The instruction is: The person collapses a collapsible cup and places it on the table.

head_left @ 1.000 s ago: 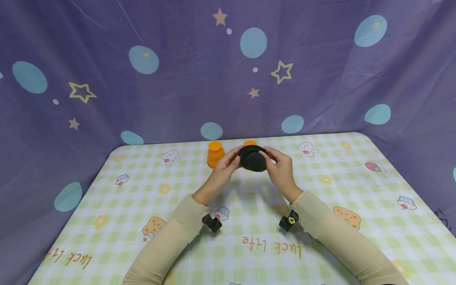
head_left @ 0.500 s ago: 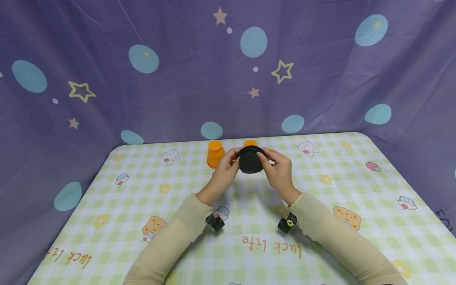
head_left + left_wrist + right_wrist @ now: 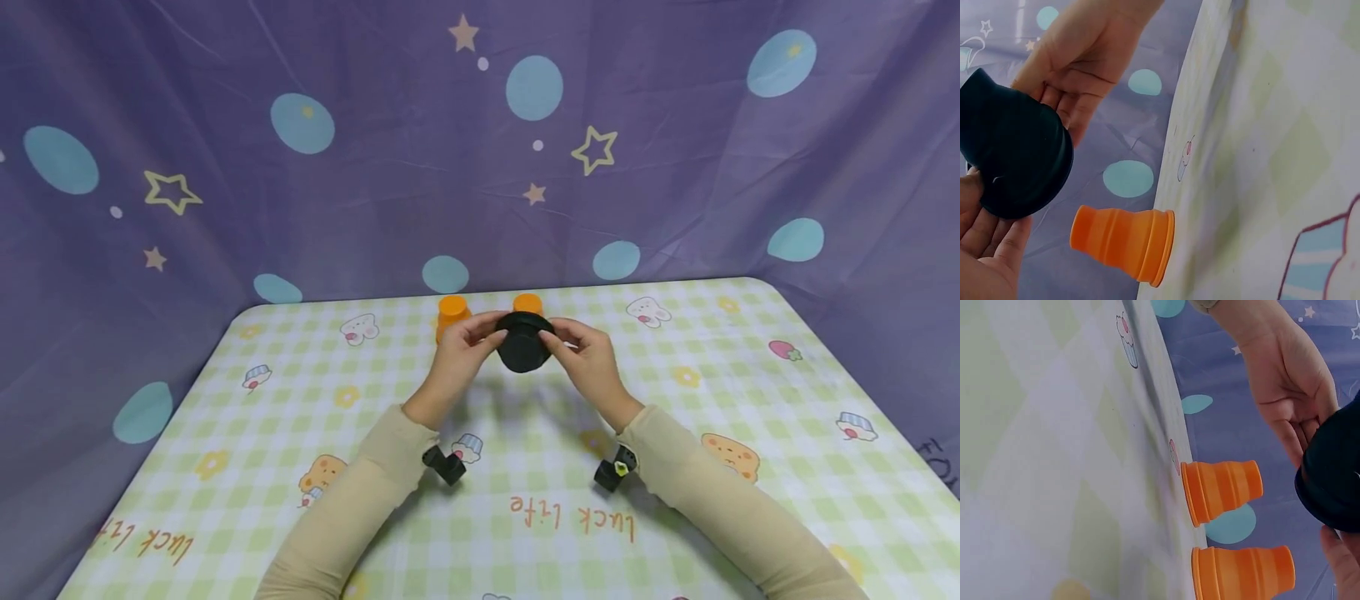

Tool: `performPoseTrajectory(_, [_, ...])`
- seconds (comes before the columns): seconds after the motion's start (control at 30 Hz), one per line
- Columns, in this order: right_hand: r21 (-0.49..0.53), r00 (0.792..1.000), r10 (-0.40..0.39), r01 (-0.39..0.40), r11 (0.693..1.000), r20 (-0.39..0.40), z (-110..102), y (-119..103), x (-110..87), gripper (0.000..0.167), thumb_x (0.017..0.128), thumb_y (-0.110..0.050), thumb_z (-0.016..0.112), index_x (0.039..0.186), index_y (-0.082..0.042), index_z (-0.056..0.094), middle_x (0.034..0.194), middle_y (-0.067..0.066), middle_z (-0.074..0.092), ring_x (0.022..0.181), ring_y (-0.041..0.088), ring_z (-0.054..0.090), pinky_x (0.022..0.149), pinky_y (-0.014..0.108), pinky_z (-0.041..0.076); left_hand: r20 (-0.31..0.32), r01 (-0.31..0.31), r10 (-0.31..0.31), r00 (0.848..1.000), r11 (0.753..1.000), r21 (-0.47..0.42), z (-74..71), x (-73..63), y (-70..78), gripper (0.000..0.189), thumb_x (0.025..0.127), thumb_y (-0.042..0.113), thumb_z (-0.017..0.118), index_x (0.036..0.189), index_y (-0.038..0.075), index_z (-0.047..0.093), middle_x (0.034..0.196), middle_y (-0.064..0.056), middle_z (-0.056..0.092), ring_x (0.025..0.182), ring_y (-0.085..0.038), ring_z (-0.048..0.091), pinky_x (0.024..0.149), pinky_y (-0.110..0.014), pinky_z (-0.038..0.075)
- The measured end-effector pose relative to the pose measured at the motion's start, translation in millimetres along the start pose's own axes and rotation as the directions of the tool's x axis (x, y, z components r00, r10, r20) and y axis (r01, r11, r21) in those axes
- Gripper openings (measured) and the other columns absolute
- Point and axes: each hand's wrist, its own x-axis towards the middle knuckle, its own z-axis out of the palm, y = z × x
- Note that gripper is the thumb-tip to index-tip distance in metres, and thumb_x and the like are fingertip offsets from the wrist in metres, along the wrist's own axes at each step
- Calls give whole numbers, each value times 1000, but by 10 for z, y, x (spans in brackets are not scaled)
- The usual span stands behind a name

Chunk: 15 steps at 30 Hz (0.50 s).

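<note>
A dark collapsible cup (image 3: 523,350) is held above the table between both hands, stretched to a stepped cone. Its wide rim points down in the left wrist view, where the stepped wall of the dark cup (image 3: 1013,137) shows. My left hand (image 3: 456,354) pinches its left side with thumb and fingers. On the opposite side, my right hand (image 3: 594,367) pinches it the same way. Behind the hands stand two orange collapsible cups, a left orange cup (image 3: 452,310) and a right orange cup (image 3: 527,303), both upside down. The dark cup partly covers the right one in the head view.
A green-and-white checked cloth (image 3: 675,467) with cartoon prints covers the table. Beyond its far edge hangs a purple curtain (image 3: 375,192) with stars and blue dots. A small black camera sits on each wrist, a left camera (image 3: 446,465) and a right camera (image 3: 615,468).
The dark cup has moved slightly left and down toward me, and its base has turned. Both hands have kept hold of it. The orange cups have stayed in place.
</note>
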Motion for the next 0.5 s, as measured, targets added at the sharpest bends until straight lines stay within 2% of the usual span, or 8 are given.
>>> performPoseTrajectory(0.13, [13,999,34,-35,999,42,-33,-25,14,20,90,-1,61,104,13,64,99,28,65,84,3,63,71,17,53,7,-21,21,1000,1000,2,-27,1,17,30,88,4,65,117,-3,64,106,-22,67,87,-9,65,79,-22,53])
performPoseTrajectory(0.3, [26,991,74,-77,997,114,-110,119,69,24,93,-8,60,112,6,64,102,12,67,86,7,60,67,17,48,67,-37,36,997,999,13,-81,4,39,30,86,1,66,116,-5,64,106,-23,67,87,-10,66,80,-24,54])
performPoseTrajectory(0.4, [17,981,89,-93,995,174,-142,213,115,28,92,-14,62,115,2,64,106,8,66,93,11,61,77,20,51,110,-37,33,993,999,31,-102,1,39,31,85,1,67,115,-6,65,106,-22,67,87,-13,67,79,-26,54])
performPoseTrajectory(0.5, [-24,963,116,-114,993,242,-148,160,136,28,91,-19,64,112,-1,65,108,11,66,92,15,64,78,26,54,124,-35,29,992,998,47,-107,-6,34,31,84,2,69,114,-5,65,105,-20,68,86,-14,67,77,-26,55])
